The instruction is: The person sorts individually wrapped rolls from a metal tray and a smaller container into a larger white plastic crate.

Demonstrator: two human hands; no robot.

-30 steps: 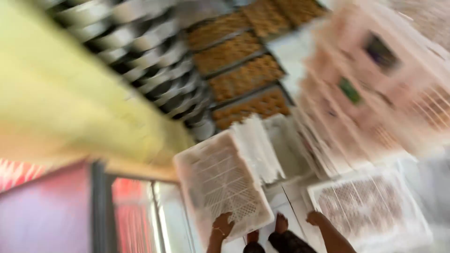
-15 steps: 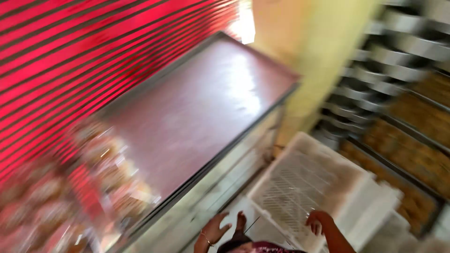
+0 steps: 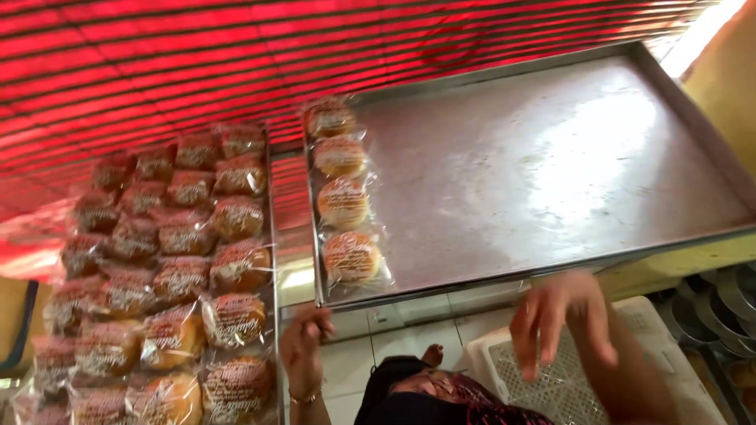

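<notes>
Metal tray (image 3: 551,165) sits just beyond both hands. Left hand (image 3: 305,346) curled, empty; right hand (image 3: 563,319) spread open above a white crate (image 3: 551,386).

Both hands are raised and empty: the left hand (image 3: 305,346) loosely curled, the right hand (image 3: 561,319) with fingers (image 3: 526,342) spread.

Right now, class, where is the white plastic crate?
In the head view, the white plastic crate sits at the bottom right, on the floor below the near edge of the metal tray, partly behind the right hand.
</notes>
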